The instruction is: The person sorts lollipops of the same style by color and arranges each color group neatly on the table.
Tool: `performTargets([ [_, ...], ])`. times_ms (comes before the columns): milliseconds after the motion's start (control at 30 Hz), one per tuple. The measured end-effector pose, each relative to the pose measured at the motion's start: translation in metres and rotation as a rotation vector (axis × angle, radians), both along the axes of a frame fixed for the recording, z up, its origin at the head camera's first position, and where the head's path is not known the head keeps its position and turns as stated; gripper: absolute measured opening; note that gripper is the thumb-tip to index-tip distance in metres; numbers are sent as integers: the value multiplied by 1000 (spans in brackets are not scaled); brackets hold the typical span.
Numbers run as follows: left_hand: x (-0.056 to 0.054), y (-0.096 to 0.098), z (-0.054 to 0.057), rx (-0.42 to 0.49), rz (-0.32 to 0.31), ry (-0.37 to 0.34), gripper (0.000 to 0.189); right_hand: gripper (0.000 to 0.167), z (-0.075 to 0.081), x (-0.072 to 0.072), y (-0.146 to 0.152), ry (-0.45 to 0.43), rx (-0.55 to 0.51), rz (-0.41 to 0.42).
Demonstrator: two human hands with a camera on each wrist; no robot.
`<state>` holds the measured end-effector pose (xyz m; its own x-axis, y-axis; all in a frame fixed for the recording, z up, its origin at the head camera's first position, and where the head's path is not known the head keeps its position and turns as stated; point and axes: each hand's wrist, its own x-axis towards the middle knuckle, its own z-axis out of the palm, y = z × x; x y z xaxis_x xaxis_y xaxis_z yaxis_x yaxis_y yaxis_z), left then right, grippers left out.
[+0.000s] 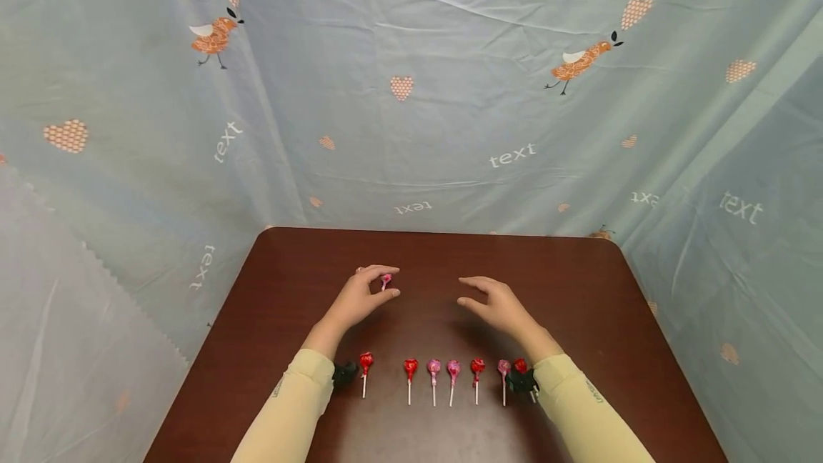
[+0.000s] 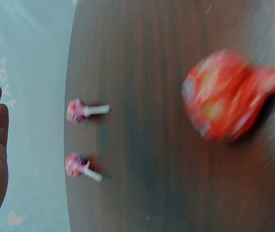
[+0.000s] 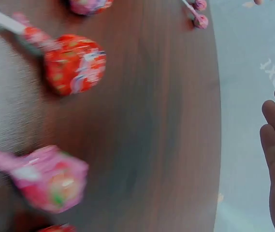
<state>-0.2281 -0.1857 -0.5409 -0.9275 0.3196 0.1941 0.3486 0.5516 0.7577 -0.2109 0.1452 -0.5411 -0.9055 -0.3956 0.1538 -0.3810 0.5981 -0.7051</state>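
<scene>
My left hand (image 1: 360, 297) is held over the far left of the table, thumb and fingers apart with nothing between them. A pink-wrapped lollipop (image 1: 386, 281) shows through the gap between thumb and fingers. In the left wrist view, that pair of pink lollipops, one upper (image 2: 77, 111) and one lower (image 2: 74, 165), lies on the tabletop near its far edge. My right hand (image 1: 498, 304), also holding nothing, faces the left one with its fingers spread from the thumb. Nearer me runs a row of red and pink lollipops, including a red one (image 1: 411, 366) and a pink one (image 1: 454, 369).
The dark brown table (image 1: 424, 313) ends at a pale blue printed curtain (image 1: 398, 41). A black wrist camera (image 1: 521, 381) partly covers the row's rightmost red lollipop (image 1: 520, 363). At the row's left end lies another red lollipop (image 1: 366, 360), beside the left wrist.
</scene>
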Motion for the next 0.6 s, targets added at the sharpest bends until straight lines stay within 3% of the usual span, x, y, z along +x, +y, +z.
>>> performTargets([
  [233,27,18,-12,3,-51,-34,48,46,-13,26,13,18,-21,-18],
  [400,43,29,-20,27,-65,-62,50,44,-20,40,16,22,-43,2],
  [600,65,43,-32,-10,-99,-69,48,48,-29,56,15,21,-23,33],
])
